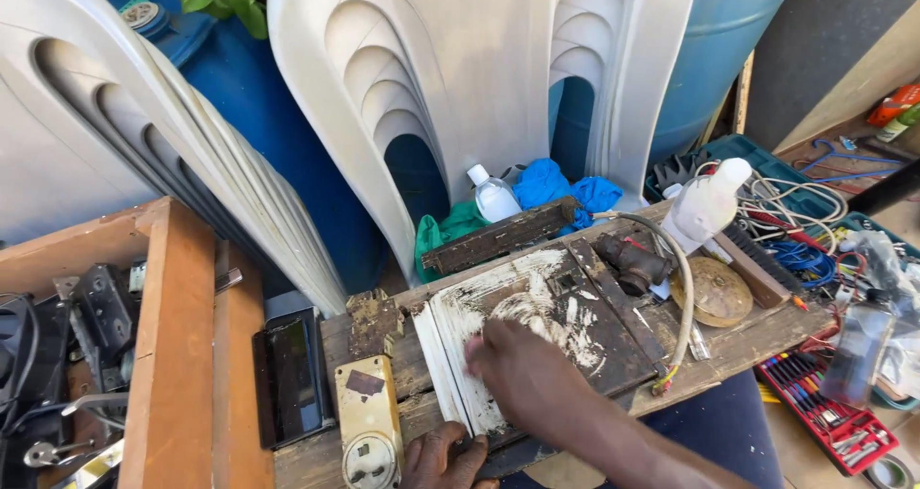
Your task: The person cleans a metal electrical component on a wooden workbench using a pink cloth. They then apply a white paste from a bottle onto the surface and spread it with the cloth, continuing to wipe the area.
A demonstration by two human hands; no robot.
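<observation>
The right hand (522, 374) lay pressed, fingers curled, on a dark flat panel (546, 331) smeared with white paste, which rested on the wooden tabletop (747, 341). The left hand (443, 455) gripped the panel's near edge, just beside a yellowed socket plate (367, 422). A white spray bottle (707, 202) and a brass disc (714, 293) sat beyond the panel.

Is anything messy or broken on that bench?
Yes. The dark panel under the right hand is smeared with patchy white streaks, uneven and scraped-looking. The left hand steadies its near edge. The yellowed socket box beside it looks stained and worn.
</observation>
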